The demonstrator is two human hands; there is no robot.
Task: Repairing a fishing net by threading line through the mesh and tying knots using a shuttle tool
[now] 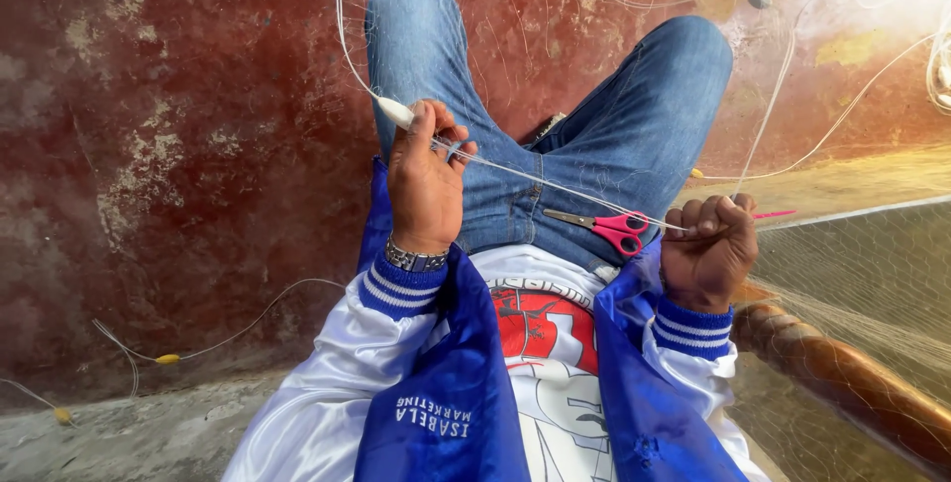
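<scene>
Here, two hands stretch a line over a lap.

The left hand (pixel 426 180) pinches a white float (pixel 394 111) and the line (pixel 555 185) running from it. Right of that grip, pink scissors (pixel 606 227) lie on the jeans (pixel 594 135). The right hand (pixel 708 249) is clenched on the line's other end, with fine net (pixel 862 274) just beyond.

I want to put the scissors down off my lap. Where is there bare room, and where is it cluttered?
Bare floor lies beside the left hand, above the loose line with yellow floats. It is crowded by the right hand: netting, wooden rail, taut line. Scissors rest on the lap.
</scene>
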